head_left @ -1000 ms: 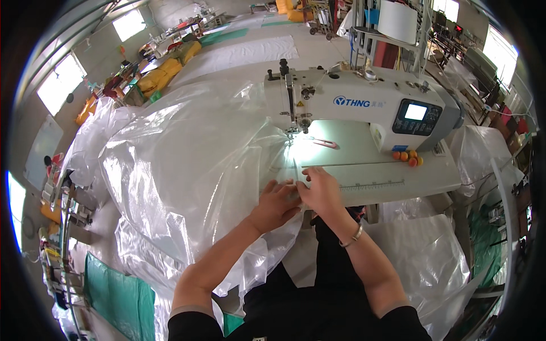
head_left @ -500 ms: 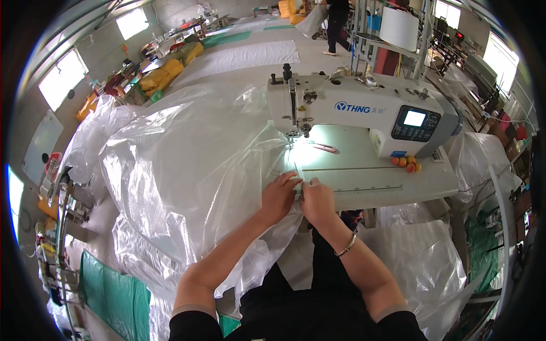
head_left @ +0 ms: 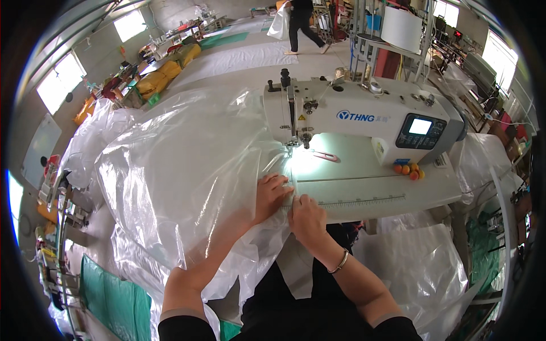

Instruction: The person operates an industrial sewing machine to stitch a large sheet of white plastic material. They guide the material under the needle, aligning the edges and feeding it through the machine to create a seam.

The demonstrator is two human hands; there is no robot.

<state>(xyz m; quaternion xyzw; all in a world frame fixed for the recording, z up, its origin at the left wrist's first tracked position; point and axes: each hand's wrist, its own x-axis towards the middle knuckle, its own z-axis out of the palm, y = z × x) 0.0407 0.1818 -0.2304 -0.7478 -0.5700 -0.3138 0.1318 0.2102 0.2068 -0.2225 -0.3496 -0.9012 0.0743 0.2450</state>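
A large sheet of clear plastic film (head_left: pixel 187 165) billows over the left of a white sewing table (head_left: pixel 375 190). My left hand (head_left: pixel 270 195) presses flat on the film's edge in front of the needle of a white industrial sewing machine (head_left: pixel 364 122). My right hand (head_left: pixel 306 219) pinches the same edge just beside it, at the table's front. A bracelet sits on my right wrist. The film's edge runs from my hands toward the lit needle area (head_left: pixel 298 150).
Small orange balls (head_left: pixel 406 169) lie under the machine's control panel. More plastic film (head_left: pixel 421 267) hangs at the lower right. A green sheet (head_left: pixel 111 292) lies at the lower left. A person (head_left: pixel 301 23) walks far behind the machine. Yellow bags (head_left: pixel 165 71) sit at the back left.
Both hands have slid the film's edge a little forward along the table toward the needle. A person has walked into view at the back.
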